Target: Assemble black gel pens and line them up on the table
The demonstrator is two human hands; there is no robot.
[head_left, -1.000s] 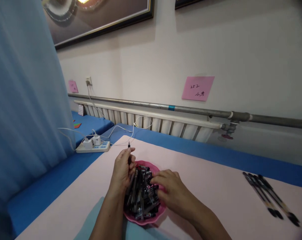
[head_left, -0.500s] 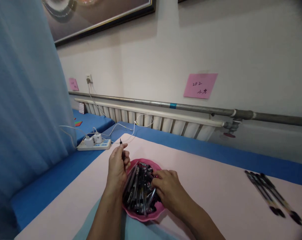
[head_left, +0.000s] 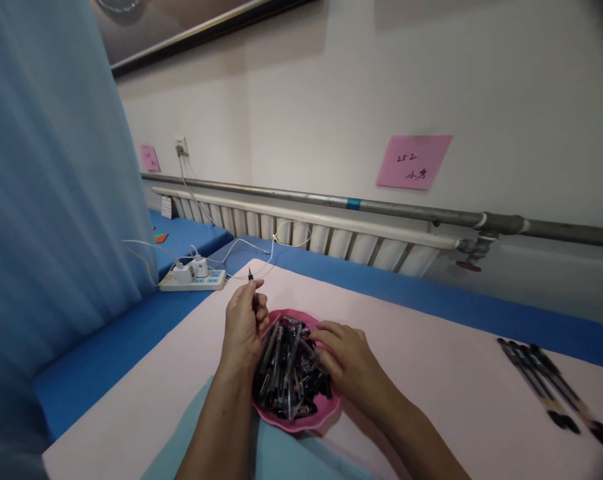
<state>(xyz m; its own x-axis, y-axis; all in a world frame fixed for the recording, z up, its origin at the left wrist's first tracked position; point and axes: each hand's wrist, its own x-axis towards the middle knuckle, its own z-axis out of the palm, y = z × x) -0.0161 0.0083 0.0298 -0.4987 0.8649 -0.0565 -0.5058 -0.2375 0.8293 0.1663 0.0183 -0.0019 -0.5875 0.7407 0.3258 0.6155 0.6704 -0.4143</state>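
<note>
In my left hand [head_left: 244, 323] a slim black pen part [head_left: 252, 275] is held upright, its pointed tip above the thumb. The fingers are closed around its lower part. Just to the right is a pink scalloped bowl [head_left: 326, 415], heaped with black and clear pen parts [head_left: 284, 373]. My right hand [head_left: 348, 357] is over the bowl's right side. Its fingers are spread and bent, with the fingertips at the heap and no part clearly gripped.
Several assembled black pens [head_left: 551, 387] lie side by side on the pink sheet [head_left: 421, 373] at the right. A white power strip [head_left: 194, 283] with plugs and cables sits at the left, near a blue curtain [head_left: 66, 187]. A radiator [head_left: 331, 241] runs along the wall.
The view has shifted slightly. My right hand has drawn back a little from the heap and its fingers have opened wider. My left hand still holds the black pen part upright.
</note>
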